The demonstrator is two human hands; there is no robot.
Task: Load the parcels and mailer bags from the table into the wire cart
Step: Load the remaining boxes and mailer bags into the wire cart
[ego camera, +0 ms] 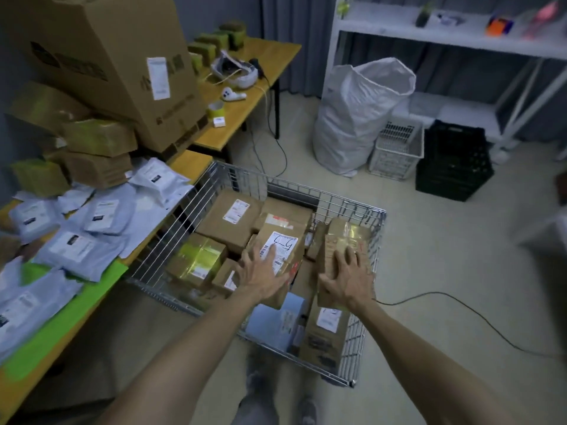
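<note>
Wire cart [167, 240] right of the desk [191, 162].
Parcels [228, 217] lie in it; mailer bags [101, 214] on the desk; sack [352, 118] behind.

Left hand [264, 273] and right hand [349, 279] lie flat on parcels [279, 240] in the wire cart [171, 237] (fingers spread).

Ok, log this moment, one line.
left hand: on labelled parcel | right hand: on tall parcel | wire cart: part loaded | mailer bags: on table

White sack [352, 118], white basket [395, 151], black crate [454, 164], shelving [429, 29]
</note>
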